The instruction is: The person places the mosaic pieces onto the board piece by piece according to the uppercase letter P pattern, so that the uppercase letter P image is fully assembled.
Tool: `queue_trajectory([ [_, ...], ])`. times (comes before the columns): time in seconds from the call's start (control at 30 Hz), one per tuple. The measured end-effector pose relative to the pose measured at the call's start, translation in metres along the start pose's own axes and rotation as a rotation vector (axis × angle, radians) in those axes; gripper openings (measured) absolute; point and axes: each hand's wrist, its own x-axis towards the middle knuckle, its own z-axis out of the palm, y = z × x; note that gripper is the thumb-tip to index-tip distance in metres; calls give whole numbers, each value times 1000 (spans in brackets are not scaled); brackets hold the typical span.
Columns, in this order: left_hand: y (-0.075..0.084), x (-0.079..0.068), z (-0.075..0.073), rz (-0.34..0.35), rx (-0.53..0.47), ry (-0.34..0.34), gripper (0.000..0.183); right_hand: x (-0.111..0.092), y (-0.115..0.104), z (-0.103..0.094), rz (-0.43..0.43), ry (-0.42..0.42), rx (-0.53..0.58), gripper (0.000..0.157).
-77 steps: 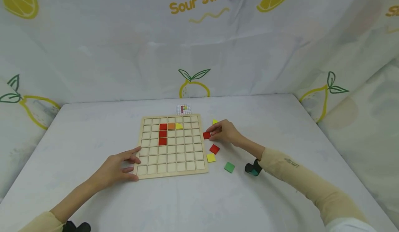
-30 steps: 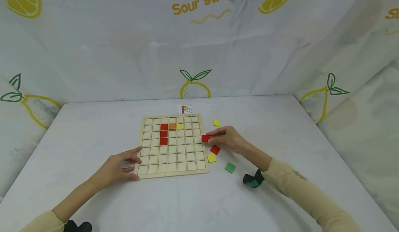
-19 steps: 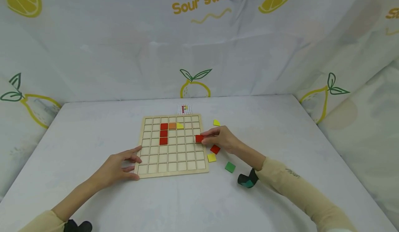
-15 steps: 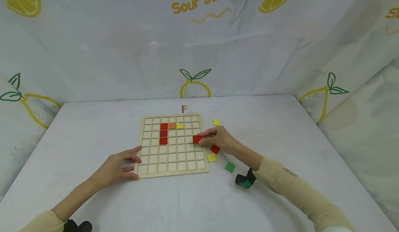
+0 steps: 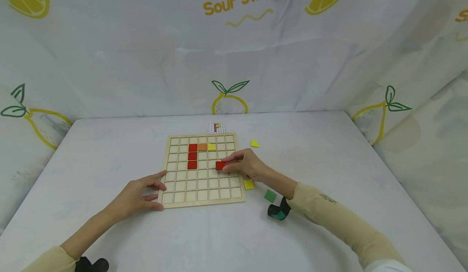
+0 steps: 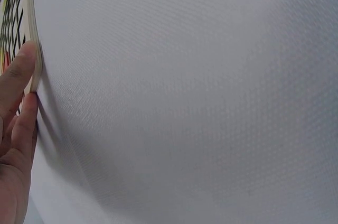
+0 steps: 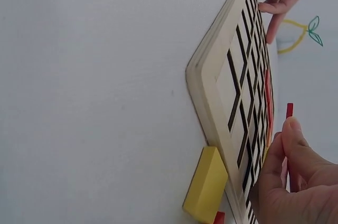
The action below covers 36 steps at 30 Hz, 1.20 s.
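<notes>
A square wooden grid board (image 5: 191, 186) lies on the white table. Three red square tiles (image 5: 192, 156) form a column in it, with an orange tile (image 5: 202, 147) and a yellow rounded-corner tile (image 5: 211, 147) beside the top one. My right hand (image 5: 248, 164) pinches another red tile (image 5: 219, 165) between thumb and fingers, over the board's right half. In the right wrist view this red tile (image 7: 289, 109) shows edge-on, raised above the grid. At the board's left edge and front corner, my left hand (image 5: 133, 199) rests with fingers spread.
Right of the board lie a yellow rounded-corner tile (image 5: 254, 143), a yellow square tile (image 5: 248, 184) and a green square tile (image 5: 270, 195). One loose red tile is mostly hidden under my right hand. A small printed pattern card (image 5: 217, 127) lies behind the board.
My right hand has picked up the red tile from beside the board's right edge and carried it left over the grid. My left hand stays in place.
</notes>
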Motion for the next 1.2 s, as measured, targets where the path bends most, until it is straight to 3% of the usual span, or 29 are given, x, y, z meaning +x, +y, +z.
queue_trajectory([
  [0.27, 1, 0, 0, -3, -11, -2, 42, 5, 0, 18, -87, -46, -52, 24],
  [0.63, 3, 0, 0, -17, -25, -6, 42, 9, -8, 45, -177, -4, -286, 20],
  [1.0, 2, 1, 0, -21, 2, -4, 41, 14, -14, 60, -285, 1, -374, 18],
  [1.2, 0, 1, 0, -10, -7, -4, 42, 15, -17, 64, -304, -37, -391, 19],
])
